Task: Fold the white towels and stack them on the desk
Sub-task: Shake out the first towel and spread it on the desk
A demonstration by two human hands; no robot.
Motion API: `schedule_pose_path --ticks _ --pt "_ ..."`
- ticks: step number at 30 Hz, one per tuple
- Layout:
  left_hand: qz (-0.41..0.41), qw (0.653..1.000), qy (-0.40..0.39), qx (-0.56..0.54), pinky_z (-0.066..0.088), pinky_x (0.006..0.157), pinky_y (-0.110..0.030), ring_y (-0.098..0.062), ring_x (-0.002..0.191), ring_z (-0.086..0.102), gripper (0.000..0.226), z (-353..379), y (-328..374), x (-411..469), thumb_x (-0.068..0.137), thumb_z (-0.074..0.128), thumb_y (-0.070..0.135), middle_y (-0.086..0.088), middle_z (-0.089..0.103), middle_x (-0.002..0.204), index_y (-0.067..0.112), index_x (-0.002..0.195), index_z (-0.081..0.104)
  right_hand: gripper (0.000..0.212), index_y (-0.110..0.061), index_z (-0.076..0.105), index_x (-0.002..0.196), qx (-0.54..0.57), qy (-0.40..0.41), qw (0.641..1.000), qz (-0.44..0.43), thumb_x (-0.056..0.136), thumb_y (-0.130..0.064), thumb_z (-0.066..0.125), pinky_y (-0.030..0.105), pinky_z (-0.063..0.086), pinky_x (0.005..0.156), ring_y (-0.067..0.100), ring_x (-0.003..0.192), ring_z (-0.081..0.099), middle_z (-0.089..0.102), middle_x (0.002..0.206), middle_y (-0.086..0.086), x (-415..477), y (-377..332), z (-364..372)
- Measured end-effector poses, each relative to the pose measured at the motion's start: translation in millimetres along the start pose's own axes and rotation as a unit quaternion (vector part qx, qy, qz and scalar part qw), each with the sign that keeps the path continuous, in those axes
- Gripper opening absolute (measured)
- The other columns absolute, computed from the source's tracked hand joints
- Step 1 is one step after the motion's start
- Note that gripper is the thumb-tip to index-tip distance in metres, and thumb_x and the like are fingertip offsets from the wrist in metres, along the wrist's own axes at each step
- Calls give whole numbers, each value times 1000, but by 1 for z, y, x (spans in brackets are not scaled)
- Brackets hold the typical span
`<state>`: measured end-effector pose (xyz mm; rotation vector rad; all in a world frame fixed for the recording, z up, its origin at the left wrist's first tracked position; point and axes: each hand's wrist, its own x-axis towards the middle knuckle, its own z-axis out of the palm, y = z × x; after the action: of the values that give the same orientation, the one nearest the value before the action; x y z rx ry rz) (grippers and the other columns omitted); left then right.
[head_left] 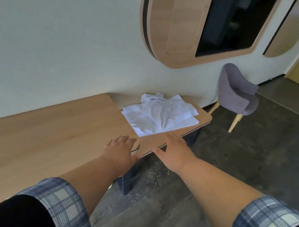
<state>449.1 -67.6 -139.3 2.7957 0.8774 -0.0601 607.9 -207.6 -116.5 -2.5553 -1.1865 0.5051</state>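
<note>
Pale wall (60,33) runs behind the bench (45,137), and grey mottled floor (252,166) spreads in front of it. The wooden bench stands along the wall, with a lower slab at its far end. Above that end hangs a rounded wooden panel (177,21) with a dark screen set in it. Beyond the bench's far end stands a grey chair (238,93) on light wooden legs. The white towels (160,114) lie in a rumpled heap on the bench's lower slab, close to the wall, one flat beneath and one bunched on top. The left hand (120,149) reaches over the bench's front edge, fingers relaxed and holding nothing. The right hand (174,149) stretches flat at the slab's front edge, near the towels, gripping nothing.
</note>
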Motion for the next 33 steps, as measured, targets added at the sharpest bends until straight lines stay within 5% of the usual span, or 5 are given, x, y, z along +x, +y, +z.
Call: schedule_pose_path --ticks 6,11,25,33 --pt "27 999 -19 -12 18 121 -42 -25 150 20 70 18 -13 111 97 44 56 -6 21 163 25 156 22 80 -22 21 158 -24 -11 999 28 95 -62 49 48 22 122 26 152 14 22 165 1 85 22 4" --pt "57 997 -44 4 21 120 -44 -28 150 19 72 20 -37 213 97 44 58 -7 20 164 25 156 20 65 -20 35 150 -20 -18 998 60 95 -50 53 45 33 116 29 145 28 38 153 4 166 33 0" --pt "18 991 -122 42 18 120 -43 -28 152 14 75 63 -37 417 97 47 56 -5 14 166 29 157 13 83 -22 20 159 49 -39 993 100 92 -56 57 42 17 123 26 153 9 17 166 3 379 152 10" --pt "-113 982 -148 17 17 121 -44 -27 153 9 73 91 7 536 98 46 54 -5 11 166 30 158 12 90 -27 15 158 -78 -136 987 -38 89 -62 59 49 17 123 30 154 3 10 167 4 541 248 -19"
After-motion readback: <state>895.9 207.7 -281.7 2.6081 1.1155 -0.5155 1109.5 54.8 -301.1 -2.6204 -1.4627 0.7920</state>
